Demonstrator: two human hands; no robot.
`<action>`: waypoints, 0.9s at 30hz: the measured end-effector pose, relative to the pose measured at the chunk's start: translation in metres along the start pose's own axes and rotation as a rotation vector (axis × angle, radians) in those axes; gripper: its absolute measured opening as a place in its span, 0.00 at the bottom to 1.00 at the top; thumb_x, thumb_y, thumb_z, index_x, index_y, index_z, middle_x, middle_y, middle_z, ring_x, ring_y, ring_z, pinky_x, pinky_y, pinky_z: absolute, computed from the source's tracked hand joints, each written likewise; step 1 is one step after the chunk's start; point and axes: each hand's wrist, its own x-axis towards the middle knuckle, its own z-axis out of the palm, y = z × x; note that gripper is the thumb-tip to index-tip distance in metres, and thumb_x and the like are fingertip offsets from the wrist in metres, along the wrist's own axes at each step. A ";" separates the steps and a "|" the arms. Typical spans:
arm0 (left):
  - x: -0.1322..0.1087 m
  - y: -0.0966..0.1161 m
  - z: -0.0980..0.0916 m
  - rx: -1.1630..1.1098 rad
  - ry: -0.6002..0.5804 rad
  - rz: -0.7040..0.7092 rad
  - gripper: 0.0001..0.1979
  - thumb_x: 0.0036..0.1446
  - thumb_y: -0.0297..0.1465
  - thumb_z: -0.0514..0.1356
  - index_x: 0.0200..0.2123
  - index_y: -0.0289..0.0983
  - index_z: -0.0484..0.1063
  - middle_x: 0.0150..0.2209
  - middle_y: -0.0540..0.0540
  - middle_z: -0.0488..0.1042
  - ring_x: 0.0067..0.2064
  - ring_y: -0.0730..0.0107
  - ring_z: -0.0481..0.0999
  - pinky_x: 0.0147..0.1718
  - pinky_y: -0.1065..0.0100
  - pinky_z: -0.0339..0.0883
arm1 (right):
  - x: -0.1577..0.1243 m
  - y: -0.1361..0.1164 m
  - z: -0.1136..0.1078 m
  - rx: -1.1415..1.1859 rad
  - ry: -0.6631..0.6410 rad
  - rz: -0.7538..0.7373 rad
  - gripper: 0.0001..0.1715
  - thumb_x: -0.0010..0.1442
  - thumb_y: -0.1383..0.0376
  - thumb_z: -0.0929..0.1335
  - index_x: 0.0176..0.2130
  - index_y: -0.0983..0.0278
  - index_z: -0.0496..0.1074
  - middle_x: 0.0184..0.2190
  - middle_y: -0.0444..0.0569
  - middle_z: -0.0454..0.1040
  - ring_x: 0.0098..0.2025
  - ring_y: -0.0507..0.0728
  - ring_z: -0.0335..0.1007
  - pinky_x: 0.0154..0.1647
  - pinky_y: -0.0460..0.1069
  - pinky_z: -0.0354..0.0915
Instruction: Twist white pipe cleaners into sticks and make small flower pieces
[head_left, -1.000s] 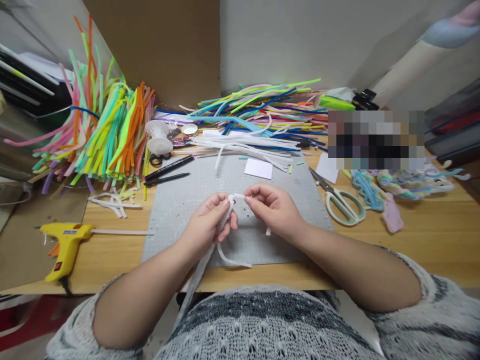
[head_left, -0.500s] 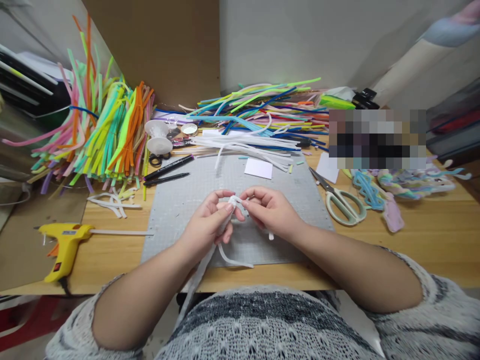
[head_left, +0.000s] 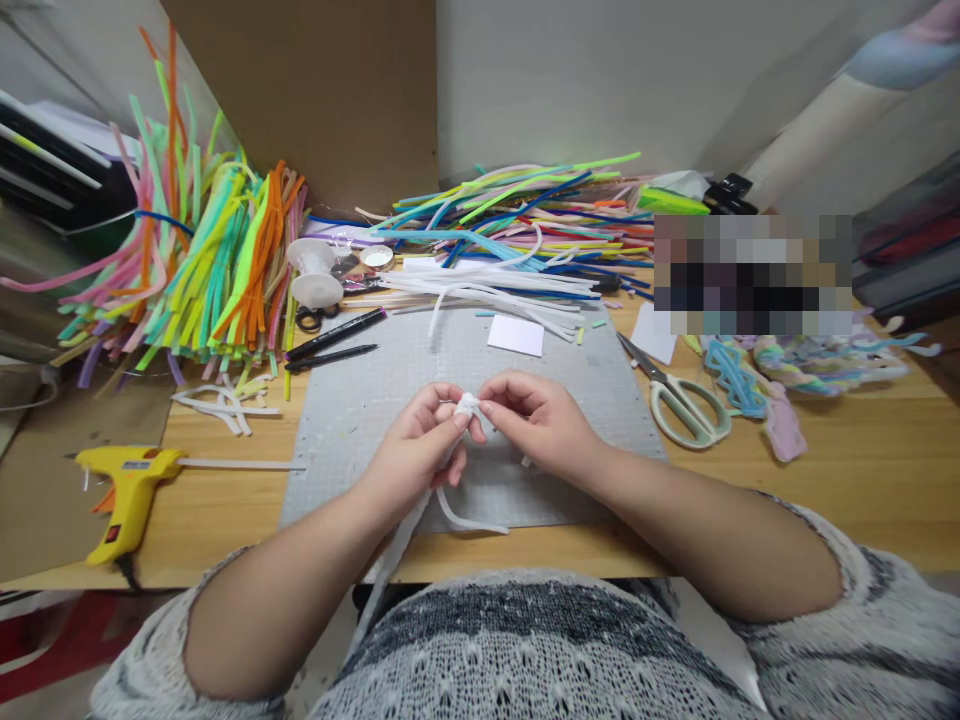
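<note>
Both hands met over the grey cutting mat (head_left: 360, 400) on the bench: the left hand (head_left: 416, 450) and right hand (head_left: 544, 420) each had a closed grip on the white pipe cleaner (head_left: 466, 405). Its top was already wound into a small knot; long loose tails still hung below, unwound

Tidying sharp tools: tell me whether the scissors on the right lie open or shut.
Open. The scissors lie flat on the table, blades slightly parted toward the mat.
</note>
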 end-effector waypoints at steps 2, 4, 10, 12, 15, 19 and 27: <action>0.000 0.000 0.001 0.022 0.013 -0.008 0.12 0.54 0.35 0.58 0.37 0.38 0.58 0.28 0.53 0.71 0.13 0.82 0.64 0.09 0.80 0.46 | 0.000 0.001 -0.003 -0.149 -0.007 -0.058 0.09 0.60 0.62 0.63 0.35 0.63 0.69 0.29 0.45 0.71 0.31 0.51 0.64 0.32 0.47 0.59; 0.000 -0.001 0.001 0.039 0.026 -0.017 0.12 0.54 0.35 0.59 0.37 0.38 0.58 0.28 0.52 0.71 0.14 0.82 0.63 0.09 0.80 0.46 | 0.001 0.000 -0.008 -0.335 0.007 -0.172 0.09 0.61 0.63 0.62 0.36 0.63 0.70 0.30 0.46 0.71 0.33 0.52 0.64 0.35 0.48 0.57; 0.001 -0.004 0.002 0.087 0.034 -0.064 0.13 0.54 0.37 0.58 0.37 0.37 0.59 0.28 0.49 0.74 0.15 0.81 0.65 0.10 0.79 0.48 | 0.003 0.000 -0.020 -0.760 0.079 -0.457 0.11 0.61 0.66 0.62 0.36 0.57 0.73 0.34 0.45 0.70 0.38 0.54 0.62 0.43 0.54 0.47; 0.001 -0.003 0.002 0.114 0.018 -0.087 0.13 0.54 0.37 0.58 0.37 0.36 0.61 0.29 0.48 0.74 0.15 0.81 0.65 0.11 0.79 0.48 | 0.003 0.001 -0.021 -0.796 0.065 -0.498 0.13 0.62 0.66 0.61 0.36 0.55 0.73 0.34 0.44 0.70 0.38 0.53 0.61 0.44 0.54 0.45; 0.000 -0.002 0.003 0.138 -0.004 -0.122 0.12 0.54 0.36 0.58 0.37 0.35 0.63 0.29 0.47 0.74 0.16 0.81 0.65 0.11 0.79 0.48 | 0.005 0.002 -0.023 -0.838 0.010 -0.531 0.15 0.61 0.69 0.60 0.37 0.54 0.73 0.35 0.44 0.70 0.38 0.53 0.61 0.44 0.55 0.44; 0.001 -0.003 0.001 0.064 -0.033 -0.165 0.13 0.57 0.36 0.51 0.37 0.33 0.67 0.29 0.43 0.75 0.17 0.77 0.67 0.12 0.77 0.50 | 0.010 0.001 -0.028 -0.849 -0.097 -0.521 0.17 0.60 0.71 0.59 0.36 0.55 0.73 0.35 0.44 0.71 0.39 0.54 0.61 0.44 0.56 0.43; 0.003 -0.007 -0.001 0.065 -0.048 -0.197 0.15 0.57 0.37 0.50 0.36 0.31 0.70 0.28 0.41 0.76 0.17 0.77 0.67 0.12 0.77 0.50 | 0.014 0.008 -0.030 -0.677 -0.111 -0.489 0.16 0.63 0.69 0.58 0.35 0.57 0.72 0.37 0.44 0.72 0.41 0.53 0.64 0.47 0.55 0.44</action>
